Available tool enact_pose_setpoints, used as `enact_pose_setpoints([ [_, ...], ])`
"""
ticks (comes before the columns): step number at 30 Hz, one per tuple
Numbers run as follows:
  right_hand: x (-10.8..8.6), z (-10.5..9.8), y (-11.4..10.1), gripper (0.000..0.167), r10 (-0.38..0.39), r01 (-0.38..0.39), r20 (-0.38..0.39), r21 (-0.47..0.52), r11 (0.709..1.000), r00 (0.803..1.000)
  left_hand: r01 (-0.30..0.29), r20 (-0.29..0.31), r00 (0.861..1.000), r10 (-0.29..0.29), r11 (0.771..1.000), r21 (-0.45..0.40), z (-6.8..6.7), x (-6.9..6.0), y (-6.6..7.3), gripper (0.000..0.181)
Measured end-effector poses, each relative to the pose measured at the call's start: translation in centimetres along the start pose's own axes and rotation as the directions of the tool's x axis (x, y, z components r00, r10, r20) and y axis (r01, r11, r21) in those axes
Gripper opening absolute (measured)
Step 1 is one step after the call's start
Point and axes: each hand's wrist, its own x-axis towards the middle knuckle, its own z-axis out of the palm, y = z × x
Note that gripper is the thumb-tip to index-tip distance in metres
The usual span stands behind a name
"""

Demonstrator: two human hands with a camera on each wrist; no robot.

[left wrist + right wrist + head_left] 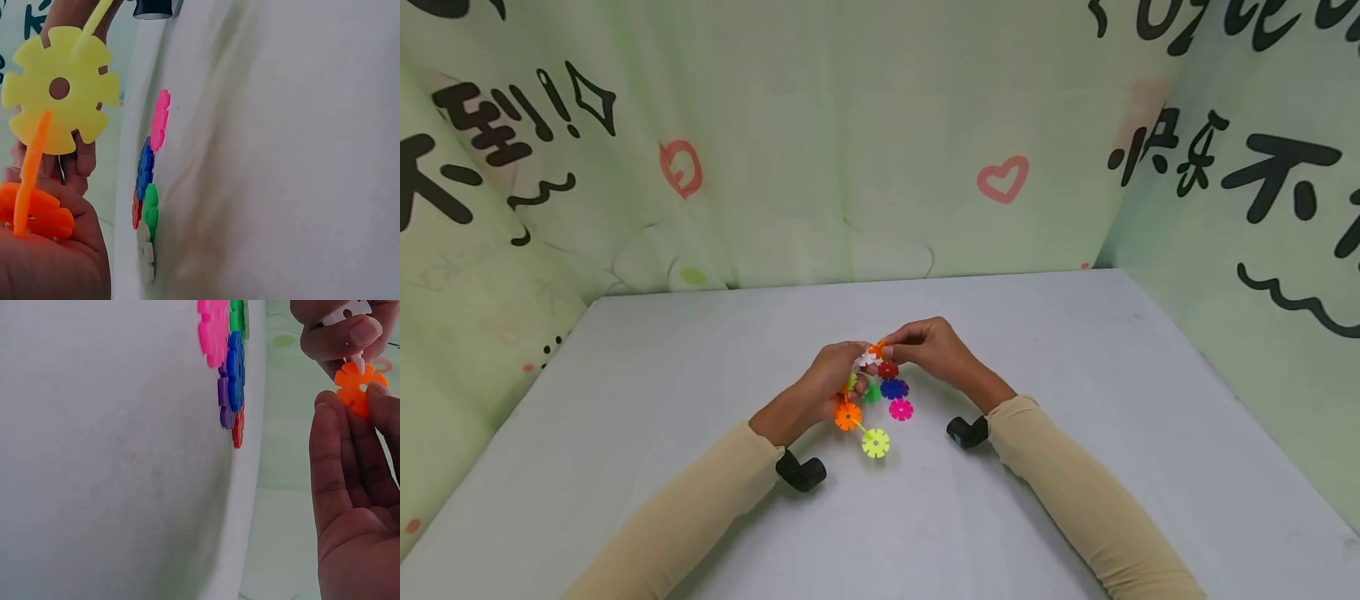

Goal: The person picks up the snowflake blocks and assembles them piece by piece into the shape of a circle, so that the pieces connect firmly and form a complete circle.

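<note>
The left hand grips a joined chain of notched plastic discs; a yellow disc and an orange disc of it hang by the palm. Between thumb and fingers the right hand pinches another orange disc, which touches a white disc held in the left hand. In the head view the two hands almost meet, and the chain's lower end is a yellow disc. Fingers partly hide the chain's upper part.
Beneath and beside the hands, loose discs lie on the white table: pink, blue, red, green, and in the right wrist view purple. A printed curtain stands behind the table.
</note>
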Motion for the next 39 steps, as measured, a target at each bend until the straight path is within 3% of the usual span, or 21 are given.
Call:
enact_pose_setpoints([
  [5,0.0,-0.1,0.3,0.023,0.028,-0.026,0.014,-0.110,0.994,1.000,0.002,-0.023,1.000,-0.003,0.999,-0.038,-0.4,-0.1,0.0,0.035],
  [10,0.0,-0.4,0.6,0.025,0.080,-0.075,0.007,-0.245,0.967,0.997,-0.024,-0.032,0.999,0.022,0.998,-0.056,-0.7,-0.1,0.3,0.035],
  [19,0.5,-0.3,0.6,0.025,0.192,-0.166,0.055,-0.306,0.937,0.980,-0.029,-0.001,1.000,0.029,0.991,-0.130,-1.1,-0.4,0.3,0.046],
  [23,0.9,0.1,0.6,0.024,0.225,-0.193,0.051,-0.355,0.915,0.973,-0.052,-0.006,0.999,0.052,0.994,-0.093,-1.2,-0.3,0.2,0.045],
  [28,1.3,0.6,0.6,0.024,0.241,-0.204,0.055,-0.373,0.905,0.969,-0.068,-0.034,0.997,0.070,0.996,0.055,-1.1,-0.1,0.1,0.058],
  [31,1.4,0.8,0.6,0.024,0.252,-0.205,0.071,-0.395,0.896,0.965,-0.068,-0.035,0.997,0.073,0.990,0.121,-1.1,0.0,0.0,0.056],
  [39,1.4,1.0,0.4,0.015,0.271,-0.202,0.092,-0.452,0.869,0.958,-0.049,-0.021,0.998,0.051,0.996,0.077,-1.2,0.1,-0.3,0.046],
])
